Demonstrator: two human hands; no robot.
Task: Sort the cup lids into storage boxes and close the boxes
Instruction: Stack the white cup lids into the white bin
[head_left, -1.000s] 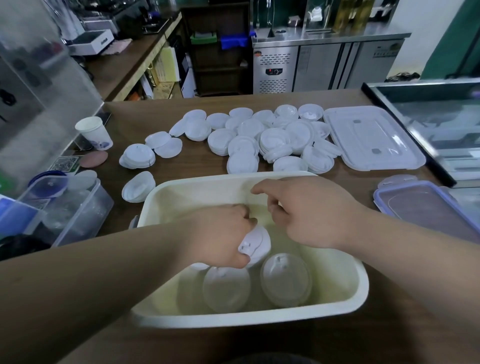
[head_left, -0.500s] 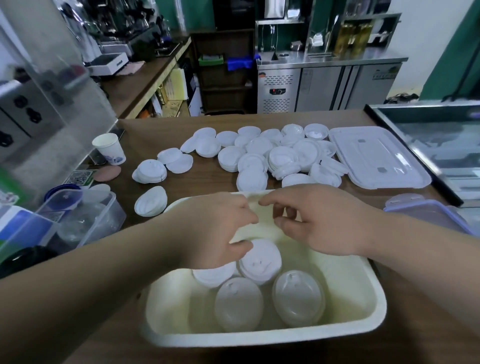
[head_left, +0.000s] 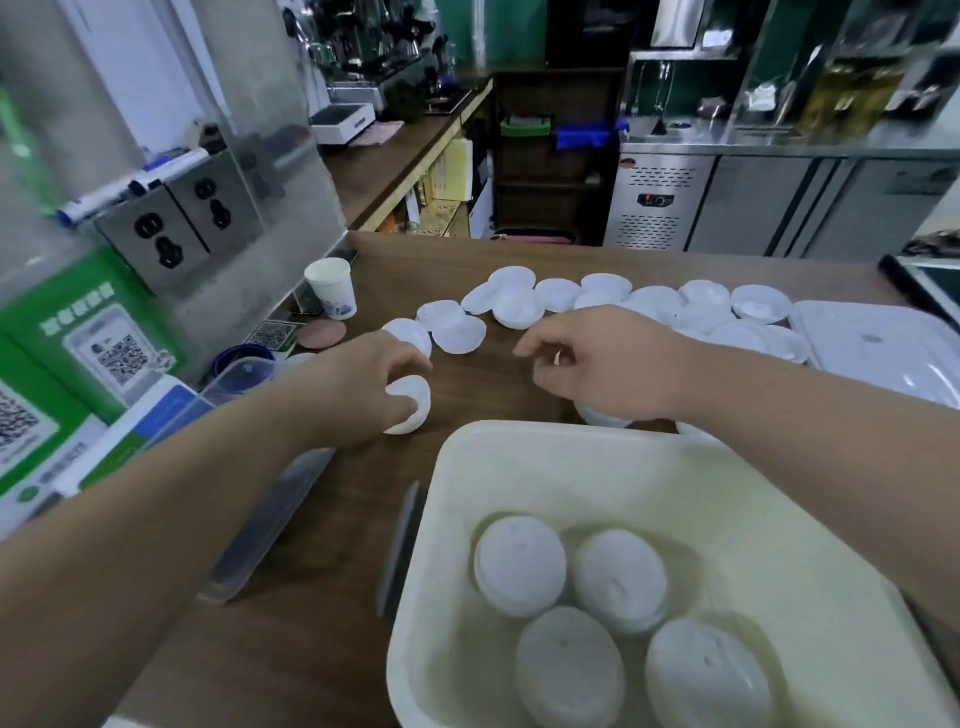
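Both hands have come out of the box (head_left: 571, 441) and reached over the worktop (head_left: 493, 395) toward the loose lids (head_left: 654, 304). Four stacks of lids (head_left: 519, 569) sit in the near end of the box. Most of the job remains, I judge: the loose lids spread wide at twelve to one o'clock from the box, and the box cover (head_left: 878, 358) lies off at two o'clock, not yet on. The left hand (head_left: 363, 384), at ten o'clock from the box, curls its grip round a white lid (head_left: 413, 410) resting on the wood. The right hand (head_left: 613, 369), at twelve o'clock, hovers with curled fingers above a second lid (head_left: 602, 418). I cannot tell whether its grip holds anything.
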